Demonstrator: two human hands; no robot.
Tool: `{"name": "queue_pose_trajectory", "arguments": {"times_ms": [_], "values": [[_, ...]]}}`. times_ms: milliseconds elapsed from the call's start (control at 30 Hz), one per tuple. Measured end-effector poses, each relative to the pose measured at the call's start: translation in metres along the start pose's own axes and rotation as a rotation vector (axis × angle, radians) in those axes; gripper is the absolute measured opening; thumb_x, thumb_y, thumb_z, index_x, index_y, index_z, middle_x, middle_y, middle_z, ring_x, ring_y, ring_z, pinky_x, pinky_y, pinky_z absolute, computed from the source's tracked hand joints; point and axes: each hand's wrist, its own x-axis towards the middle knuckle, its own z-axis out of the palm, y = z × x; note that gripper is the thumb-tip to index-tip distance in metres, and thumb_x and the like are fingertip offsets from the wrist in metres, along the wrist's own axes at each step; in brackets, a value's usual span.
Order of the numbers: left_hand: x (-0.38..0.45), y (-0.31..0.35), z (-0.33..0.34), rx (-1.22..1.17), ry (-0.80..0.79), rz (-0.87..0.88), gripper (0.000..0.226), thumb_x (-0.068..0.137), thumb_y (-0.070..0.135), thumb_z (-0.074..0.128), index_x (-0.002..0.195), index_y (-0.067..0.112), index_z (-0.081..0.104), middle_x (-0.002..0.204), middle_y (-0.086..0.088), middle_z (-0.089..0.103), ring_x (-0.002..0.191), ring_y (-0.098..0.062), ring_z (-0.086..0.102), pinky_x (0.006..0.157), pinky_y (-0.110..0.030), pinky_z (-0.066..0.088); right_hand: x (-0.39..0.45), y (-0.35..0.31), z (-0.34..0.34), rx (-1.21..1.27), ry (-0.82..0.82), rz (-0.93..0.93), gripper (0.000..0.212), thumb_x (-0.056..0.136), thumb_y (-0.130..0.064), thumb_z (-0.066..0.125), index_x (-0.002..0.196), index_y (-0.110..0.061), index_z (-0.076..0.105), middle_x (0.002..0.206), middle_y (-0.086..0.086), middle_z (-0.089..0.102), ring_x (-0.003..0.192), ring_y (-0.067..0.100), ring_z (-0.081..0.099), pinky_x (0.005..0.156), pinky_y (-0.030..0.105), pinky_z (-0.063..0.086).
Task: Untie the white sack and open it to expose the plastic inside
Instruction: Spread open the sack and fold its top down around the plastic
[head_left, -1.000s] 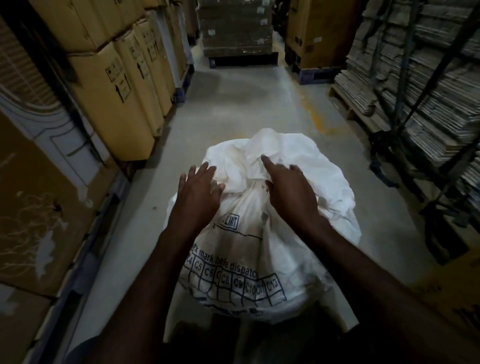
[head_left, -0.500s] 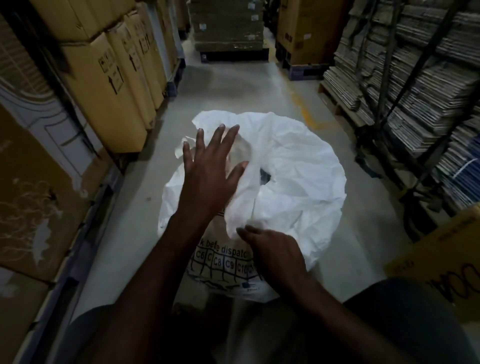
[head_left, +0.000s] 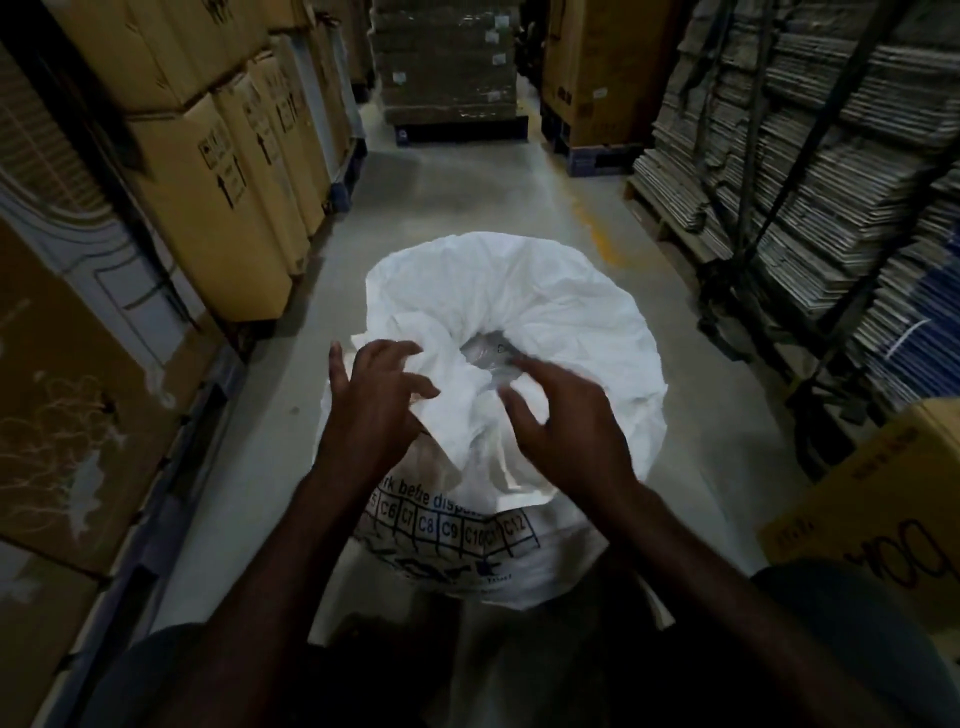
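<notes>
The left hand (head_left: 376, 400) sits at the near-left lip of the white sack (head_left: 566, 322), its fingers curled and gripping a crumpled fold of the woven cloth. The right hand (head_left: 563, 431) hovers over the near-right side of the mouth with fingers spread and loosely bent; it is blurred, and whether its fingertips touch the cloth I cannot tell. Between and just beyond the two hands the sack's mouth gapes in a small hole, and clear plastic (head_left: 488, 353) shows inside it. The sack stands upright on the grey concrete floor (head_left: 457, 192) of a dim aisle, directly in front of the person, blue printed grid boxes on its near face. Stacked cardboard cartons (head_left: 208, 176) line the left side, and bundles of flattened cardboard (head_left: 831, 171) fill the right
</notes>
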Motion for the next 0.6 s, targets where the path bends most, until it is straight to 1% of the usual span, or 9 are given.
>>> {"name": "queue_pose_trajectory", "arguments": {"times_ms": [100,167,233,267,300,367,400,500,600], "values": [[-0.009,-0.015,-0.013,-0.045,-0.105,-0.035,0.052,0.073,-0.010,0.074,0.098,0.036,0.079,0.151,0.005,0.057,0.154,-0.017,0.038,0.129,-0.057,-0.011,0.039,-0.007,0.030,0.025,-0.331,0.117,0.083,0.095,-0.058,0.067,0.162,-0.023,0.033,0.168,0.006,0.035,0.155,0.022,0.032,0.125,0.040,0.031],[-0.010,-0.021,-0.026,-0.039,-0.247,-0.057,0.060,0.078,-0.012,0.065,0.108,0.039,0.076,0.153,0.008,0.056,0.159,-0.014,0.031,0.131,-0.052,-0.009,0.043,-0.014,0.057,0.020,-0.575,0.172,0.099,0.091,-0.066,0.067,0.167,-0.028,0.015,0.173,0.013,0.020,0.155,0.030,0.032,0.124,0.049,0.034],[-0.011,-0.027,-0.040,-0.118,-0.226,-0.043,0.057,0.078,-0.013,0.063,0.107,0.034,0.079,0.137,0.004,0.070,0.146,-0.022,0.052,0.130,-0.050,0.023,0.033,-0.018,0.082,0.030,-0.666,0.162,0.105,0.090,-0.064,0.069,0.168,-0.030,0.005,0.173,0.017,0.015,0.152,0.033,0.037,0.120,0.049,0.039],[-0.011,-0.029,-0.047,-0.187,-0.120,-0.042,0.050,0.080,-0.011,0.063,0.102,0.030,0.080,0.124,0.000,0.076,0.130,-0.026,0.065,0.118,-0.047,0.044,0.026,-0.019,0.092,0.017,-0.659,0.139,0.106,0.091,-0.059,0.071,0.168,-0.030,0.004,0.173,0.017,0.014,0.152,0.033,0.036,0.120,0.047,0.039],[-0.011,-0.029,-0.050,-0.230,0.006,-0.040,0.041,0.084,-0.007,0.063,0.101,0.026,0.081,0.115,-0.002,0.079,0.115,-0.027,0.071,0.104,-0.045,0.055,0.019,-0.019,0.101,-0.010,-0.639,0.112,0.105,0.092,-0.054,0.072,0.168,-0.029,0.004,0.174,0.018,0.013,0.153,0.033,0.034,0.120,0.045,0.038],[-0.007,-0.021,-0.050,-0.250,0.138,0.034,0.031,0.091,-0.001,0.064,0.108,0.019,0.080,0.112,-0.003,0.078,0.109,-0.027,0.070,0.095,-0.044,0.056,0.004,-0.023,0.113,-0.067,-0.621,0.041,0.100,0.093,-0.047,0.073,0.168,-0.028,0.009,0.174,0.018,0.012,0.151,0.035,0.039,0.117,0.042,0.040],[-0.001,-0.015,-0.045,-0.278,0.114,0.085,0.031,0.092,-0.001,0.064,0.112,0.017,0.080,0.115,-0.004,0.077,0.112,-0.027,0.069,0.097,-0.044,0.055,-0.003,-0.027,0.116,-0.078,-0.634,0.001,0.098,0.093,-0.046,0.073,0.168,-0.027,0.013,0.173,0.016,0.016,0.146,0.036,0.045,0.113,0.042,0.044],[0.015,-0.005,-0.014,-0.404,-0.184,0.183,0.032,0.096,-0.001,0.067,0.122,0.013,0.079,0.126,-0.006,0.076,0.119,-0.025,0.069,0.106,-0.039,0.051,-0.017,-0.031,0.113,-0.137,-0.735,-0.154,0.085,0.094,-0.052,0.070,0.162,-0.020,0.029,0.163,0.012,0.040,0.137,0.033,0.054,0.106,0.047,0.049],[0.027,-0.013,0.024,-0.329,-0.338,0.217,0.029,0.107,0.021,0.063,0.134,0.021,0.074,0.138,-0.002,0.072,0.130,-0.022,0.063,0.121,-0.038,0.035,-0.008,-0.021,0.088,-0.156,-0.795,-0.177,0.061,0.096,-0.053,0.068,0.148,-0.025,0.055,0.142,0.007,0.065,0.123,0.028,0.065,0.099,0.039,0.053]]}}
